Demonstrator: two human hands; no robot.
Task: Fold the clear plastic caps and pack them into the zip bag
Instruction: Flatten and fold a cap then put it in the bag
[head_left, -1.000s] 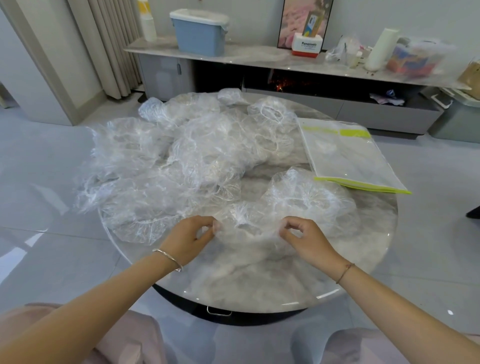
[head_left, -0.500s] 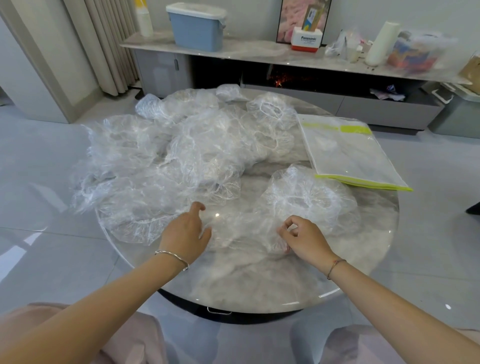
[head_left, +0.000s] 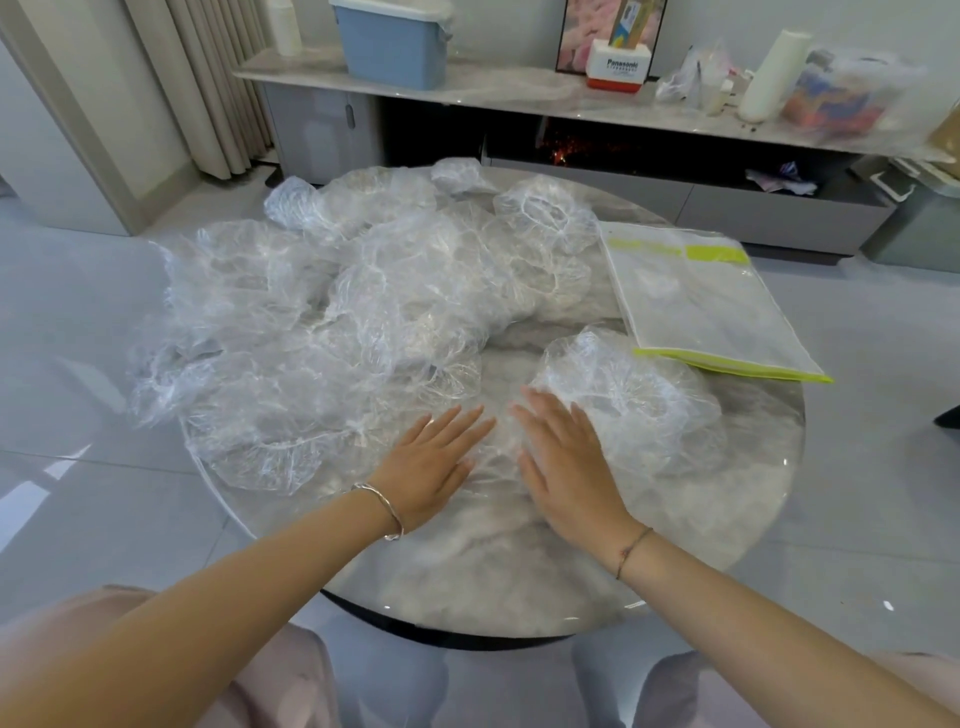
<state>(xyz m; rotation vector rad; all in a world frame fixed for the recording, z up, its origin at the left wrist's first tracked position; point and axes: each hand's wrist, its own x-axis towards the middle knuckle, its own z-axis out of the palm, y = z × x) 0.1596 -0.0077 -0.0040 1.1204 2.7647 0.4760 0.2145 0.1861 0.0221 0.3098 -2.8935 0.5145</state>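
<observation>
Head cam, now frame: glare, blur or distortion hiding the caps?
Head view: wide-angle bows the shelf; glare streaks the floor at left; clear caps wash into the glossy table; left hand and right hand look sharp.

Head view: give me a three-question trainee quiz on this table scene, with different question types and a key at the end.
1. True or false: the left hand and right hand press flat, fingers straight, on a clear cap.
2. The zip bag lies: A) on the table, right side; B) on the floor; C) in a hand.
3. Fill in: the zip bag's edge trim is ____.
Key: 1 true; 2 A; 3 yellow-green.
</observation>
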